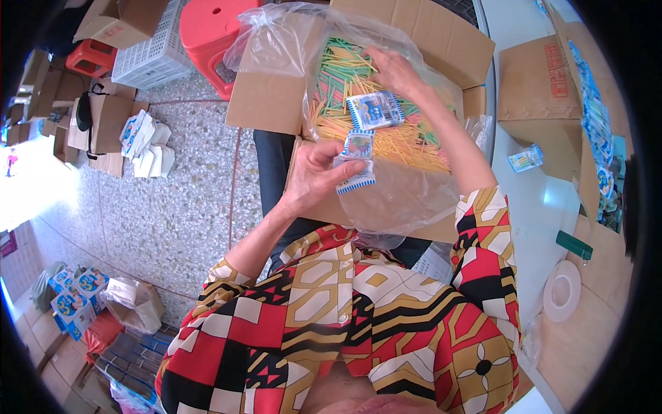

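A cardboard box [265,96] lined with clear plastic stands in front of me, holding a heap of thin coloured sticks [417,148] in yellow, green and pink. My left hand [314,176] is closed on a small blue-and-white striped packet [358,145], its thumb across the front; whether a second packet lies under the thumb I cannot tell. Another blue-and-white packet [376,110] rests on the sticks between my hands. Toward the far side of the heap, my right hand [394,74] reaches in with bent fingers closed among the sticks, their tips partly hidden.
Right of the box, a small packet [525,159] lies on a pale surface near a cardboard carton [538,83], a green object [574,245] and a white round lid [562,291]. A red stool [214,34] and white crate [153,58] stand at the far left.
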Action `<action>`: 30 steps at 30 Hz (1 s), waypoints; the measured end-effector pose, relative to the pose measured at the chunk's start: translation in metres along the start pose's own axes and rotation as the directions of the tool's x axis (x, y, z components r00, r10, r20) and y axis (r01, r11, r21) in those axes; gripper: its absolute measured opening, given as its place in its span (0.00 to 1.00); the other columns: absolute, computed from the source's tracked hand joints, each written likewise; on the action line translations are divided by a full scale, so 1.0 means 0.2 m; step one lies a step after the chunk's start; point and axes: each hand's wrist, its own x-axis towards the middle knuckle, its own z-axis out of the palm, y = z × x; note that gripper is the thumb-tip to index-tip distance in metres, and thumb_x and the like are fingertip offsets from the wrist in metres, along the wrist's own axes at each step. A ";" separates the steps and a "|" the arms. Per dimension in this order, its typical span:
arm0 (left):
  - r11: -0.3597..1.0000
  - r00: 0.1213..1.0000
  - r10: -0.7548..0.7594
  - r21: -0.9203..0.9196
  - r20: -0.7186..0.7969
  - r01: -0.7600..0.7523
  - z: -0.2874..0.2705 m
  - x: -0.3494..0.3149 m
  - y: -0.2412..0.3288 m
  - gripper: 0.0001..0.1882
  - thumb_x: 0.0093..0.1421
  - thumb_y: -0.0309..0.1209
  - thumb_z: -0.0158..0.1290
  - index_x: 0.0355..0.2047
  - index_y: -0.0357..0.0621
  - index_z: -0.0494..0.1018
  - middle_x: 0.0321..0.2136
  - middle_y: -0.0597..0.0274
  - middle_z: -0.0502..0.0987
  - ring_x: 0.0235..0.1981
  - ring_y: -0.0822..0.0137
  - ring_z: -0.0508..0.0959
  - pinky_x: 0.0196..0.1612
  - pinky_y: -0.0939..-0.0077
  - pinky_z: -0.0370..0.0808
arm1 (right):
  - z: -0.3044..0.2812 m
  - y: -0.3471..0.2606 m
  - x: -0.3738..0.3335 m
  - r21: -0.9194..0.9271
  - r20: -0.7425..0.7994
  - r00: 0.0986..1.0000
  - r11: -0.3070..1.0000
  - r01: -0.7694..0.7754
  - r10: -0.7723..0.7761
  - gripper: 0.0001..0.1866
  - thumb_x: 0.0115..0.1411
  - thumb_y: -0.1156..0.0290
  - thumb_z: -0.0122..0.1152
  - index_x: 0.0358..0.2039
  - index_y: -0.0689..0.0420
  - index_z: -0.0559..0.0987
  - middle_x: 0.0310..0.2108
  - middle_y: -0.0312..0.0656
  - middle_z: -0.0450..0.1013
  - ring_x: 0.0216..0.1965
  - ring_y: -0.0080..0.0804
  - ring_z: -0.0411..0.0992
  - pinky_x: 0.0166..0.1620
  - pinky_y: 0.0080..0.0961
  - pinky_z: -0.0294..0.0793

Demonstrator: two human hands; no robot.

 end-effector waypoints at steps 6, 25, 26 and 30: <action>1.000 1.000 -0.014 0.004 0.018 0.014 0.01 0.01 0.00 0.05 0.54 0.25 0.57 0.31 0.36 0.76 0.25 0.69 0.76 0.28 0.83 0.72 0.32 0.87 0.70 | 0.01 -0.05 0.06 0.068 0.015 0.991 0.989 0.128 -0.129 0.16 0.47 0.74 0.57 0.39 0.59 0.71 0.32 0.48 0.71 0.34 0.43 0.70 0.39 0.35 0.69; 1.000 0.999 -0.024 -0.006 0.033 0.024 0.00 0.01 0.00 0.06 0.54 0.25 0.56 0.31 0.36 0.76 0.26 0.69 0.77 0.29 0.83 0.73 0.33 0.87 0.71 | 0.07 -0.07 0.09 -0.003 -0.049 0.998 1.000 0.025 -0.025 0.22 0.47 0.69 0.61 0.43 0.60 0.69 0.42 0.48 0.69 0.45 0.46 0.68 0.49 0.35 0.67; 1.000 0.999 -0.018 -0.006 0.028 0.018 0.00 0.01 0.01 0.05 0.54 0.25 0.56 0.31 0.36 0.76 0.26 0.69 0.77 0.29 0.83 0.73 0.33 0.87 0.71 | 0.07 -0.08 0.09 -0.004 -0.044 0.998 0.999 0.033 -0.033 0.22 0.47 0.69 0.61 0.43 0.60 0.69 0.42 0.48 0.69 0.45 0.46 0.68 0.49 0.35 0.67; 0.999 0.999 -0.015 -0.036 0.033 0.016 0.00 0.01 0.01 0.05 0.55 0.25 0.56 0.31 0.36 0.76 0.26 0.69 0.77 0.29 0.83 0.72 0.33 0.87 0.71 | 0.10 -0.11 0.13 -0.030 -0.020 0.994 0.993 0.110 -0.110 0.20 0.47 0.71 0.59 0.42 0.60 0.69 0.42 0.48 0.69 0.46 0.48 0.67 0.49 0.37 0.67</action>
